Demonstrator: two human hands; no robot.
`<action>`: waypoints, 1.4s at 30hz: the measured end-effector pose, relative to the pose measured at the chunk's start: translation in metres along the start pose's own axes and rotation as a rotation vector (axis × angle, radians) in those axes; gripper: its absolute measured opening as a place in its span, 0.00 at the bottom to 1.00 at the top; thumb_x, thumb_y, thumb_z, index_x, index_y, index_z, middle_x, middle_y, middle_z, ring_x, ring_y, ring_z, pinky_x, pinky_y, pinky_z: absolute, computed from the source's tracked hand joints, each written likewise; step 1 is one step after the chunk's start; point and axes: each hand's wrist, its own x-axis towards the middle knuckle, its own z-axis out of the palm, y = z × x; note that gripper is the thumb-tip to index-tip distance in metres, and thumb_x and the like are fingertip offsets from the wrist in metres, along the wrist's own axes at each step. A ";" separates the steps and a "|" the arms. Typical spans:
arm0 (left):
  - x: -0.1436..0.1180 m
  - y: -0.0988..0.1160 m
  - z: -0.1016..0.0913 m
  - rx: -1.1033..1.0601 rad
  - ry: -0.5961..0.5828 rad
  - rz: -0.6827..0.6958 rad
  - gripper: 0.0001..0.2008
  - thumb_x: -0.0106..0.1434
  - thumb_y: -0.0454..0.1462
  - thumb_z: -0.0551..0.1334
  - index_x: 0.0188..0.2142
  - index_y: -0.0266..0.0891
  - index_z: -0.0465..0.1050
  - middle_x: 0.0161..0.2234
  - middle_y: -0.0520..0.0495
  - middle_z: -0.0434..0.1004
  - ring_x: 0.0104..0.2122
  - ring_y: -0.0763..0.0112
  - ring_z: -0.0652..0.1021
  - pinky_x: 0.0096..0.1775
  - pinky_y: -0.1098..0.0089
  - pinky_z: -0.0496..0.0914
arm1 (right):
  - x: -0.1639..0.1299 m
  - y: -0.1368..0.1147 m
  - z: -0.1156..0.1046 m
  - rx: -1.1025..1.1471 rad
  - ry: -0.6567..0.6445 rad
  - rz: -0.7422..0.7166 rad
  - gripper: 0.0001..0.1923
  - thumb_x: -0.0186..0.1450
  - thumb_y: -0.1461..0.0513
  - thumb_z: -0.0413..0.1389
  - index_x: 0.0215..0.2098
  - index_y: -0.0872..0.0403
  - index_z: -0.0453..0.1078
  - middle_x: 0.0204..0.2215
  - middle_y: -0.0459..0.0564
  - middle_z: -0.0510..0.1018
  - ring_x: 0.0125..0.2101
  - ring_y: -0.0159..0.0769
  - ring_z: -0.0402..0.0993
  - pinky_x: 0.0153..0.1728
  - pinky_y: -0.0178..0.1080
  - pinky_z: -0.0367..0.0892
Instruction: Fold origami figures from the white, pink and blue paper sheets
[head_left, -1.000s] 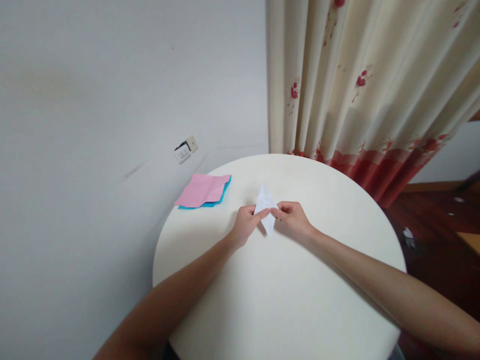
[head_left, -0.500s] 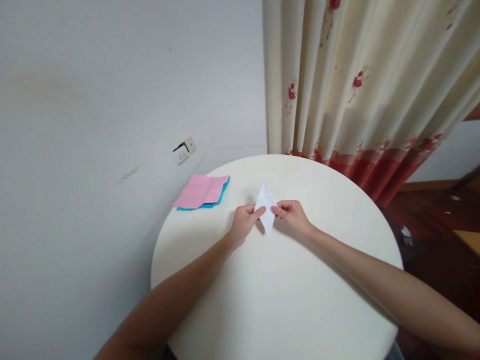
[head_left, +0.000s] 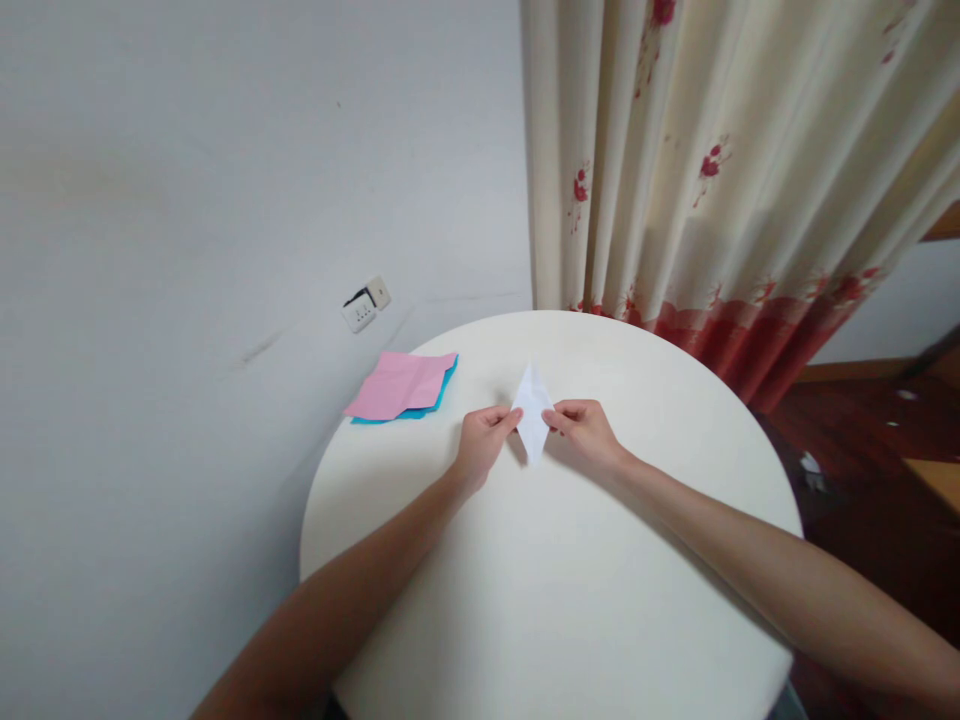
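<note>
On the round table [head_left: 555, 580], a pink sheet [head_left: 397, 385] overlaps blue paper [head_left: 449, 382] at far left. The left hand [head_left: 480, 440] pinches the left corner of the folded white paper [head_left: 533, 415], over mid-table, while the right hand [head_left: 589, 430] pinches its right corner; light, even pressure should keep creases true.

One left hand [head_left: 482, 440], one right hand [head_left: 589, 430]: two hands in all. White paper [head_left: 533, 425]: one piece. Pink sheet [head_left: 401, 387]: one showing. Blue sheet [head_left: 445, 387]: at least one, exact number hidden. Counter [head_left: 570, 580]: one. Wall plates [head_left: 360, 313]: two. Curtain [head_left: 675, 200]: one visible. Floor scraps [head_left: 812, 472]: at least three, smallest hard to make out.
</note>
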 end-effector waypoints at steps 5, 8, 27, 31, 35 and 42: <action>0.001 0.000 0.000 -0.024 0.030 0.004 0.14 0.54 0.47 0.69 0.26 0.36 0.79 0.25 0.48 0.78 0.27 0.70 0.73 0.34 0.70 0.66 | 0.000 0.000 0.000 0.015 0.018 -0.003 0.15 0.54 0.52 0.61 0.19 0.56 0.73 0.18 0.45 0.71 0.21 0.31 0.61 0.25 0.35 0.55; 0.003 -0.003 -0.001 -0.038 0.047 -0.001 0.15 0.53 0.47 0.69 0.28 0.36 0.80 0.27 0.47 0.79 0.29 0.69 0.74 0.36 0.69 0.67 | 0.001 0.000 -0.001 0.015 0.022 0.003 0.14 0.54 0.53 0.61 0.19 0.56 0.73 0.18 0.45 0.71 0.22 0.31 0.61 0.26 0.36 0.56; 0.000 -0.010 0.004 -0.135 -0.163 -0.065 0.21 0.56 0.49 0.68 0.39 0.33 0.78 0.35 0.44 0.81 0.35 0.64 0.78 0.39 0.68 0.70 | 0.000 0.013 0.004 0.036 -0.046 0.058 0.16 0.53 0.52 0.61 0.21 0.58 0.72 0.18 0.45 0.71 0.22 0.30 0.61 0.25 0.35 0.54; 0.001 -0.012 0.002 -0.106 -0.141 -0.075 0.19 0.55 0.47 0.69 0.38 0.33 0.79 0.33 0.46 0.81 0.33 0.65 0.78 0.37 0.69 0.70 | 0.001 0.017 0.005 -0.003 -0.047 0.031 0.17 0.54 0.52 0.60 0.20 0.57 0.71 0.17 0.44 0.68 0.21 0.29 0.59 0.24 0.35 0.53; 0.002 -0.015 0.002 -0.063 -0.115 -0.079 0.19 0.55 0.48 0.69 0.35 0.33 0.80 0.32 0.46 0.81 0.32 0.66 0.77 0.35 0.70 0.69 | 0.001 0.020 0.005 -0.052 -0.045 -0.019 0.16 0.56 0.53 0.58 0.20 0.57 0.71 0.17 0.43 0.67 0.21 0.28 0.58 0.24 0.35 0.52; 0.001 -0.018 0.003 -0.021 -0.124 -0.104 0.20 0.52 0.48 0.70 0.34 0.32 0.80 0.33 0.43 0.82 0.32 0.64 0.78 0.35 0.69 0.69 | 0.001 0.023 0.008 -0.093 -0.018 -0.062 0.14 0.58 0.54 0.57 0.23 0.57 0.73 0.18 0.43 0.69 0.22 0.29 0.59 0.25 0.35 0.55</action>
